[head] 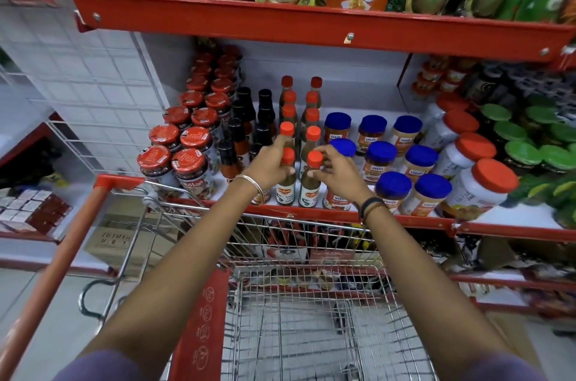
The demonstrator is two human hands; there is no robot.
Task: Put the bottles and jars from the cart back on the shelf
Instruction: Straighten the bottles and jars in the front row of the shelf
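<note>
While both arms reach over the cart, two bottles are being set down at the front of the shelf. Far left on the red metal shelf (311,213) stand dark glass jars with red lids (187,162), then small dark sauce bottles with black caps (229,156).

Next comes the left hand (269,163). It is wrapped around the neck of a greenish sauce bottle with an orange cap (286,178), which stands at the front of a row of the same bottles. Just beside it, the right hand (335,170) pinches the top of a second greenish bottle with an orange cap (310,184), fingers closed near the cap. Both bottles look like they touch the shelf, close to its front edge.

To do this well, each bottle should stand straight, with its label facing out, and go back a little from the edge. Let go slowly, so neither one bumps the other.

Further right sit jars with blue lids (392,185), then big white jars with orange lids (480,184).

Below, the silver wire cart with a red handle (311,302) looks empty, as far as can be seen.
</note>
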